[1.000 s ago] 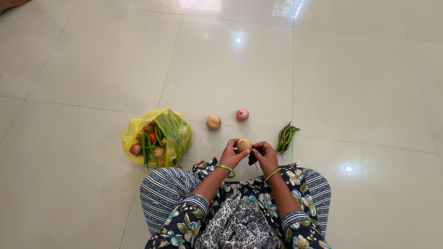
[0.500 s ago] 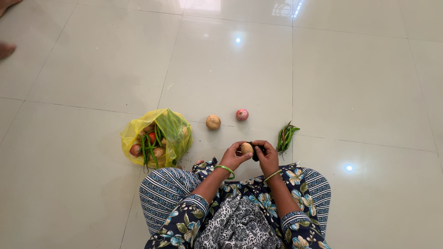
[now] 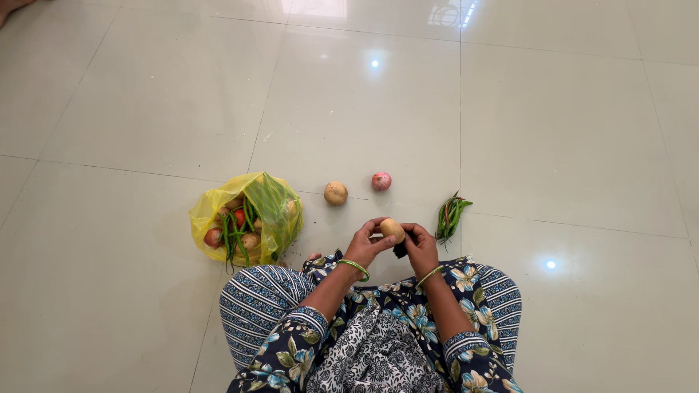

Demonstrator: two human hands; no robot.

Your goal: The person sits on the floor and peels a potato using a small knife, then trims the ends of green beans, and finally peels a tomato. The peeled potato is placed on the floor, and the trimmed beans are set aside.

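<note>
I sit cross-legged on a tiled floor. My left hand (image 3: 366, 244) grips a pale brown potato (image 3: 392, 230) in front of my knees. My right hand (image 3: 421, 246) is closed around a small dark tool (image 3: 401, 249), probably a peeler or knife, held against the potato's right side. A second potato (image 3: 336, 193) and a pinkish onion (image 3: 381, 181) lie on the floor just beyond my hands. Each wrist carries a green bangle.
A yellow plastic bag (image 3: 247, 218) lies open to my left, holding green beans, potatoes, an onion and something red. A small bunch of green chillies or beans (image 3: 451, 215) lies to the right of my hands. Glossy beige tiles (image 3: 568, 131) surround everything.
My hands have stayed in place with the potato. The potato has turned slightly between my fingers, and the dark tool now rests against its right side.
</note>
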